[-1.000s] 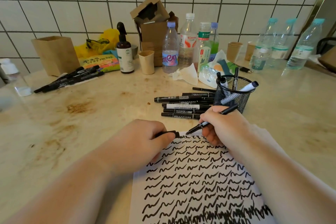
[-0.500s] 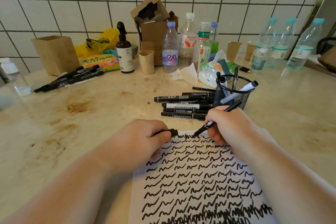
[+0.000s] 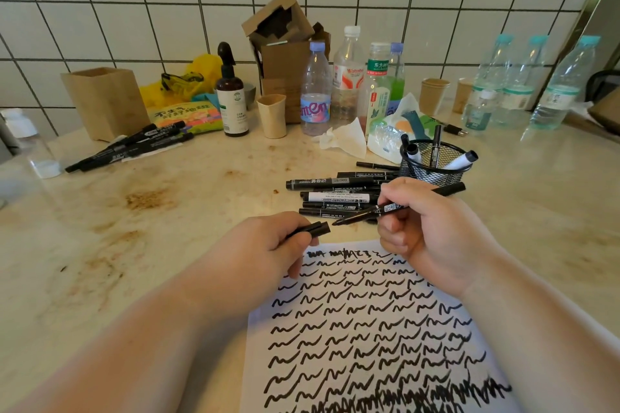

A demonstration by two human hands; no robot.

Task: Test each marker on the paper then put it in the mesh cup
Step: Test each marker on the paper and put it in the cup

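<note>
A white paper (image 3: 375, 339) covered in black squiggles lies at the front of the counter. My right hand (image 3: 432, 231) holds an uncapped black marker (image 3: 396, 208) above the paper's far edge, its tip pointing left. My left hand (image 3: 265, 245) pinches the black cap (image 3: 313, 229), its open end a short gap from the marker tip. Behind my hands lies a pile of black markers (image 3: 335, 194). The black mesh cup (image 3: 432, 163) stands just right of the pile with several markers in it.
Another group of black markers (image 3: 131, 147) lies at the left near a wooden box (image 3: 104, 100). Bottles (image 3: 315, 87), a brown spray bottle (image 3: 231, 97), paper cups, tissue (image 3: 342, 139) and a cardboard box (image 3: 281, 43) crowd the tiled back wall. More bottles (image 3: 557, 87) stand at the right.
My right hand lifted the marker off the paper and turned its tip left towards the cap. A fresh line of scribbles now runs along the paper's top edge. My left hand rose slightly.
</note>
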